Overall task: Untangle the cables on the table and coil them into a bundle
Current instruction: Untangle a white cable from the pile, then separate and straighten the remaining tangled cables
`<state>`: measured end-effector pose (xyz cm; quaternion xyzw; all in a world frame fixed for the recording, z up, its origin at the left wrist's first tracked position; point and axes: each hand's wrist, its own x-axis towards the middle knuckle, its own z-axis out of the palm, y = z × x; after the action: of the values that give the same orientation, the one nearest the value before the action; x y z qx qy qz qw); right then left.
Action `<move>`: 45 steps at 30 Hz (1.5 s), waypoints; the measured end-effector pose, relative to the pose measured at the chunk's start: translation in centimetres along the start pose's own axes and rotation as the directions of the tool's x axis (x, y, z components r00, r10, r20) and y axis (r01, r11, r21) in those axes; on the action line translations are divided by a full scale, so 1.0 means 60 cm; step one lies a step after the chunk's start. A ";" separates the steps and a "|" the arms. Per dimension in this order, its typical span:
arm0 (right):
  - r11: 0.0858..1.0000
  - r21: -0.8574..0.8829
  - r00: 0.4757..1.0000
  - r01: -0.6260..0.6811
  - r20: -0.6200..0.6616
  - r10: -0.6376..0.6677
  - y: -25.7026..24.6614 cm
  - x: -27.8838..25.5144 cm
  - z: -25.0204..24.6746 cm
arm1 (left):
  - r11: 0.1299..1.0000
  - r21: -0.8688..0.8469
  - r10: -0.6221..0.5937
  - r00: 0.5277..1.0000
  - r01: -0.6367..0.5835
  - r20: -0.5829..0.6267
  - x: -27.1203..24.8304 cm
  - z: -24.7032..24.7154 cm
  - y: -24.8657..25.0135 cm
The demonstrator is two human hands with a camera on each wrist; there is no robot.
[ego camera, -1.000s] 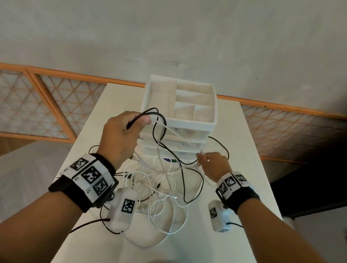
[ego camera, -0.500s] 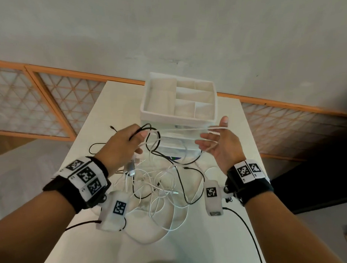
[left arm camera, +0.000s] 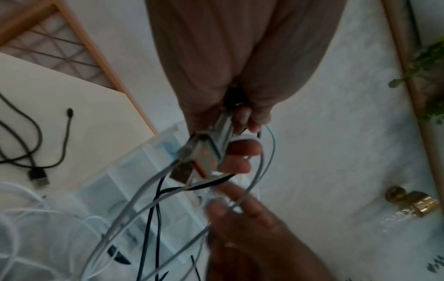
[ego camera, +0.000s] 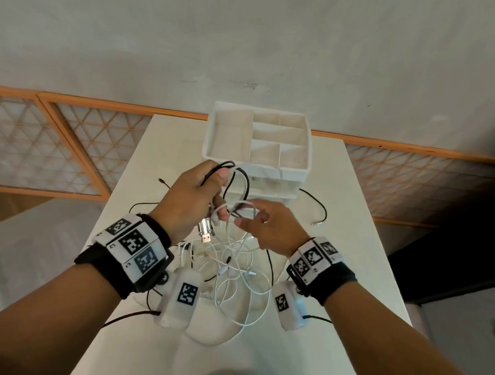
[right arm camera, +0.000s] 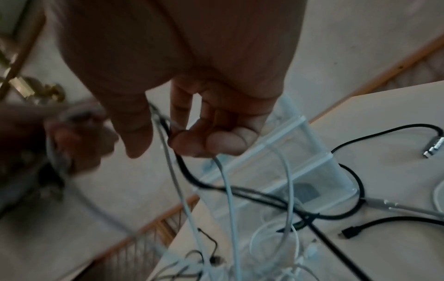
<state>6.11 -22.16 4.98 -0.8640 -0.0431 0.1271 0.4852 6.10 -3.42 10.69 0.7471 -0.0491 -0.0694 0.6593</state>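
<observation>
My left hand is raised over the table and grips a coil of black cable together with silver USB plugs that hang below the fist. The left wrist view shows the plugs clamped between its fingers. My right hand is right beside it, fingers curled on a loop of white cable. In the right wrist view that white cable runs down from its fingertips. A tangle of white cables lies on the table below both hands.
A white drawer organiser with open top compartments stands at the back of the table. A loose black cable with a metal plug trails to its right. Another thin black cable end lies at the left. The table edges drop off on both sides.
My right hand has come back from the upper right, where it held the white cable stretched out, and now meets the left hand with a loop. The left hand has lifted slightly.
</observation>
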 end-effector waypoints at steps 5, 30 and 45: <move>0.980 0.150 0.976 -0.130 -0.154 0.153 0.041 -0.005 -0.035 | 0.995 0.100 0.020 0.991 -0.006 -0.133 0.009 -0.044 -0.009; 0.831 -0.250 0.824 -0.496 -0.439 0.359 0.151 -0.023 -0.146 | 0.998 0.057 0.001 0.959 0.015 -0.283 0.025 -0.056 0.018; 0.885 -0.438 0.985 -0.159 -0.130 0.112 0.057 0.015 -0.054 | 0.948 0.033 0.318 0.944 -0.316 -0.087 -0.007 -0.027 0.105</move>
<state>7.66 -26.45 3.50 -0.9584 0.0141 0.1034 0.2656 6.08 -2.59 17.14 0.7381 -0.1391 0.0719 0.6563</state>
